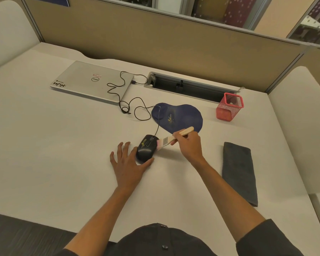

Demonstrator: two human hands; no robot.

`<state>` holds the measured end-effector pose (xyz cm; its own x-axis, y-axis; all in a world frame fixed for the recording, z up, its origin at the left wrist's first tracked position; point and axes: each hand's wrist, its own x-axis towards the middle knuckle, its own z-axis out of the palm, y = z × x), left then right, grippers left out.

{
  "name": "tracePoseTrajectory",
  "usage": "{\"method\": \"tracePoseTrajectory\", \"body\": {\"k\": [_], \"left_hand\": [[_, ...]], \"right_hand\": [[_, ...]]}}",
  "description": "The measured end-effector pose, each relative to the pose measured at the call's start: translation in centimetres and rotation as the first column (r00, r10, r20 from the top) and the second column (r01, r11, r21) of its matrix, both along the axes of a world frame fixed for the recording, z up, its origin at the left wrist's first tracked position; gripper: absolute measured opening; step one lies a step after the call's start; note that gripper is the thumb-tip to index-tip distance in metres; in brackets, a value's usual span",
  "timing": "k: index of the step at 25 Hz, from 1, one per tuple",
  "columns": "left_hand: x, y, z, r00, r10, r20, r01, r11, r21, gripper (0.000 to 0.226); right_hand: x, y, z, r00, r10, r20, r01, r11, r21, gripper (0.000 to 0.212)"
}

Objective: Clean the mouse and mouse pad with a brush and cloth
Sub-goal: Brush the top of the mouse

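Seemingly yellow-flecked black mouse, brush touching

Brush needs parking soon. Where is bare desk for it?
Bare desk lies between the right hand and the folded grey cloth; more lies left of the left hand, in front of the laptop. Crowded: mouse, its cable and the mouse pad.

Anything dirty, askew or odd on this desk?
Yes. Yellowish debris sits on top of the mouse and in the middle of the mouse pad. The mouse lies off the pad, on the desk, with its cable in loose tangled loops.
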<state>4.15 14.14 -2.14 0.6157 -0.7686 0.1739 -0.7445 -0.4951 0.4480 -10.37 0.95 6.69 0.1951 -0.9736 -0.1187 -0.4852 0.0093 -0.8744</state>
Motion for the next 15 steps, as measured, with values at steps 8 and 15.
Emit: {"method": "tracePoseTrajectory", "body": {"k": [8, 15], "left_hand": [[0.0, 0.0, 0.0, 1.000, 0.021, -0.013, -0.022, 1.000, -0.017, 0.084], [-0.1, 0.0, 0.1, 0.999, 0.034, 0.000, -0.034, 0.999, 0.002, 0.081]], "right_hand": [[0.3, -0.1, -0.6, 0.990, 0.139, 0.002, -0.139, 0.989, 0.045, 0.024], [1.5, -3.1, 1.7, 0.990, 0.132, 0.045, -0.128, 0.988, -0.090, 0.013]]}}
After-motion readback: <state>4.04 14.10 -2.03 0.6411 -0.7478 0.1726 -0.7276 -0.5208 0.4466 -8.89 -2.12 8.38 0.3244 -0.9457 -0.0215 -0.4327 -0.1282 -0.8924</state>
